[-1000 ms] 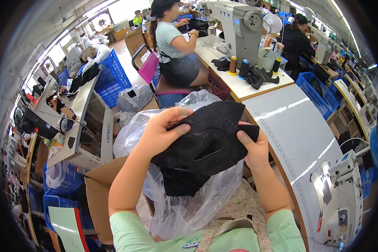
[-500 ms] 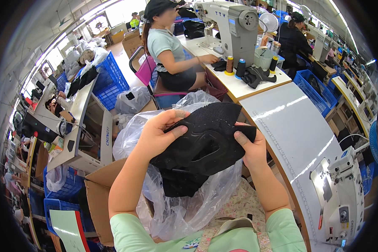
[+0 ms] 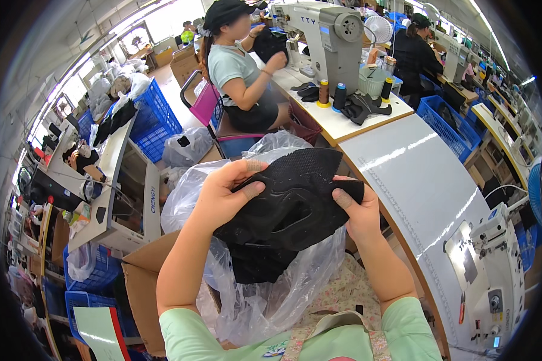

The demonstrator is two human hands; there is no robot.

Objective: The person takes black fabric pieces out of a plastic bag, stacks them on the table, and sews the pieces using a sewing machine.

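Observation:
A black sewn fabric piece [image 3: 256, 219], with a mesh upper part and a slot-like opening near its middle, is spread between my two hands. My left hand [image 3: 238, 186] pinches its upper left edge between thumb and fingers. On the other side my right hand [image 3: 356, 204] grips the upper right edge, where a flap folds over beside the thumb. A narrower black part hangs down below. Beneath it lies a clear plastic bag [image 3: 180, 201], over an open cardboard box [image 3: 141, 265].
A grey-white tabletop [image 3: 403, 162] curves along my right, with a sewing machine [image 3: 500, 265] at its near end. Ahead, a co-worker [image 3: 238, 72] sits by another sewing machine [image 3: 334, 48] with thread cones [image 3: 339, 96]. Blue crates [image 3: 153, 117] stand at the left.
The co-worker has raised both hands from the table and now holds up a black piece. My hands and the fabric piece stay nearly the same; the view has shifted slightly.

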